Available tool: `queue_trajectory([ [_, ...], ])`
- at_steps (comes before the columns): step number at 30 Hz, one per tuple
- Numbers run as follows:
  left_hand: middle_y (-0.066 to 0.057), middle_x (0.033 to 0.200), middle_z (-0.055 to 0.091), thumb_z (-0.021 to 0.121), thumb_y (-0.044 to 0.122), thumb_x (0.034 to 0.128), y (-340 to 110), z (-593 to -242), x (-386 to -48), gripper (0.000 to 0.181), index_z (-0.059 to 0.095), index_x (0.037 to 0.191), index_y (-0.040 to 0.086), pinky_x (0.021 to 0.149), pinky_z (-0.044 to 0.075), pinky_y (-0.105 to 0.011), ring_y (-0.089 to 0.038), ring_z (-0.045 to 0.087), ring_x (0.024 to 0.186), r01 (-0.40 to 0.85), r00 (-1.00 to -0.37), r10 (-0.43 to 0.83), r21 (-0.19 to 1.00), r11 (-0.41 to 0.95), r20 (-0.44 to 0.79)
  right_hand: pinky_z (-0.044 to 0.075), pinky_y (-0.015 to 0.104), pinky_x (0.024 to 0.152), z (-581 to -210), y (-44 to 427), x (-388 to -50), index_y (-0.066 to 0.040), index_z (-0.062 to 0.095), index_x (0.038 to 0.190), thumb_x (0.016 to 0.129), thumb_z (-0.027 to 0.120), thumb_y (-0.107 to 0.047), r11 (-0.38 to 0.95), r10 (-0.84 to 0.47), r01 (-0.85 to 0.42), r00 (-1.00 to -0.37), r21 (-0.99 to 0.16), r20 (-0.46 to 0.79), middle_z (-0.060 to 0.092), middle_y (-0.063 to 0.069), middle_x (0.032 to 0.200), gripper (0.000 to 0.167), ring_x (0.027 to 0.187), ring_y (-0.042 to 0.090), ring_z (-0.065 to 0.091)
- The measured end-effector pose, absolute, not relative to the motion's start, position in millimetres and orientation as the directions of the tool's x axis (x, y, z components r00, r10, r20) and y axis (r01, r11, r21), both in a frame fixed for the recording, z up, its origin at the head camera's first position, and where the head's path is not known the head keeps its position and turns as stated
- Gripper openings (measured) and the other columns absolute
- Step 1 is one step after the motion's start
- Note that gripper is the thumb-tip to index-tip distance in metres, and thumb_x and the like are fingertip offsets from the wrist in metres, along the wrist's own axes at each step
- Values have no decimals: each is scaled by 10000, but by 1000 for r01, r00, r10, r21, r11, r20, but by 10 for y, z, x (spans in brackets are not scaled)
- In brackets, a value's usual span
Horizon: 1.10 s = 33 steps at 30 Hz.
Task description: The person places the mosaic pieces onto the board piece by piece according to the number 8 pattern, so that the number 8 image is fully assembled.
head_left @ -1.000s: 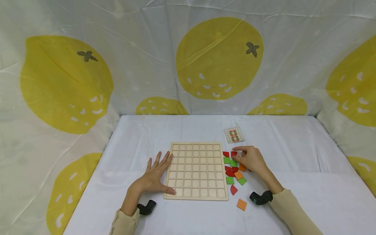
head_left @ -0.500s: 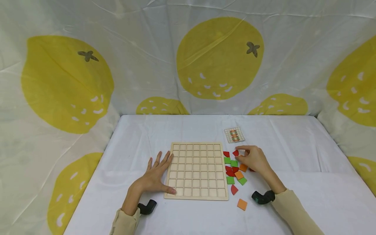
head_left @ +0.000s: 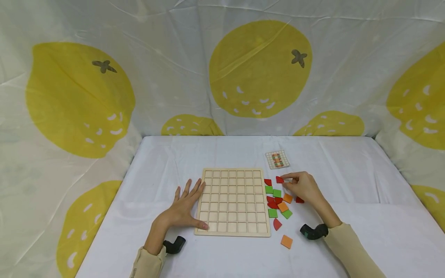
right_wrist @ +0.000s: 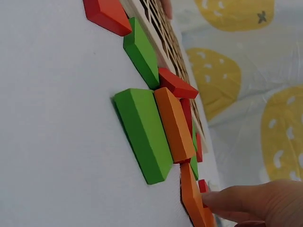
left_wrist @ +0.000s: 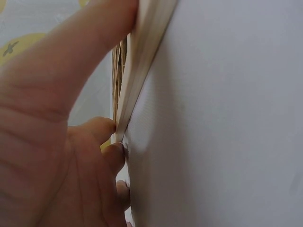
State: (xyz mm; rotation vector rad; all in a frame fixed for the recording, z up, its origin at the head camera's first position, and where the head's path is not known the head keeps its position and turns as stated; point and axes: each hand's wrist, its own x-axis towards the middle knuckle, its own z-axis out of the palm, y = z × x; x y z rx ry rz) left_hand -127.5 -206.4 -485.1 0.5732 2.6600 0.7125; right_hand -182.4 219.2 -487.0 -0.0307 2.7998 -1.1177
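Note:
My left hand rests spread along the left side of a wooden grid board. Its thumb lies over the near left corner, and the other fingertips touch the edge farther back. Right of the board, my right hand pinches a red quarter-circle tile between thumb and fingertip, just beyond the loose tiles. In the right wrist view, a finger shows beside the red tile, past an orange tile. The left wrist view shows the thumb against the board's side.
Several loose red, green and orange tiles lie along the board's right edge, among them a green square. One orange square sits apart, nearer the front. A small pattern card lies behind them on the white cloth.
The right hand has shifted slightly right and away from me, turning the red quarter-circle tile and drawing it off the green tile. Another red tile shows below the hand. The left hand stays put.

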Motion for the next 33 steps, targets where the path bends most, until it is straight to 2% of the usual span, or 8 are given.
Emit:
queue_trajectory([
  [7, -126, 1760, -13, 928, 594, 653, -2063, -4847, -1277, 1430, 59, 1671, 90, 1222, -130, -723, -448, -138, 1602, 289, -865, 455, 532, 796, -210, 241, 228, 477, -4927, 2144, -1828, -44, 787, 1172, 870, 843, -264, 748, -38, -1, -998, -664, -41, 404, -5, 569, 378, 516, 178, 403],
  [13, -124, 1760, -15, 932, 588, 651, -2064, -4840, -1283, 1432, 61, 1670, 83, 1219, -128, -728, -449, -140, 1601, 287, -866, 454, 538, 793, -208, 241, 223, 455, -4940, 2096, -1840, -35, 796, 1137, 868, 850, -244, 750, -23, -13, -1000, -662, -7, 398, -3, 555, 345, 451, 176, 399],
  [17, -123, 1760, -21, 929, 594, 653, -2066, -4847, -1285, 1438, 51, 1670, 82, 1217, -129, -730, -449, -144, 1600, 290, -865, 456, 535, 794, -208, 258, 224, 473, -4923, 2078, -1849, -12, 798, 1096, 867, 851, -225, 757, -28, -35, -999, -653, 21, 416, -1, 564, 318, 510, 172, 416],
  [25, -135, 1757, -30, 920, 595, 667, -2055, -4852, -1271, 1434, 35, 1667, 73, 1214, -127, -737, -456, -151, 1596, 290, -862, 457, 528, 798, -217, 202, 218, 450, -4807, 1863, -1809, -21, 796, 1090, 869, 848, -243, 677, -83, -60, -997, -734, 5, 320, -30, 561, 318, 463, 148, 319],
  [33, -141, 1757, -25, 915, 603, 670, -2042, -4847, -1274, 1431, 42, 1666, 64, 1216, -111, -743, -460, -139, 1597, 297, -863, 457, 516, 804, -216, 198, 220, 480, -4766, 1412, -1881, -76, 821, 1024, 849, 865, -267, 662, -182, -113, -983, -741, -12, 346, -41, 551, 263, 496, 117, 301],
])
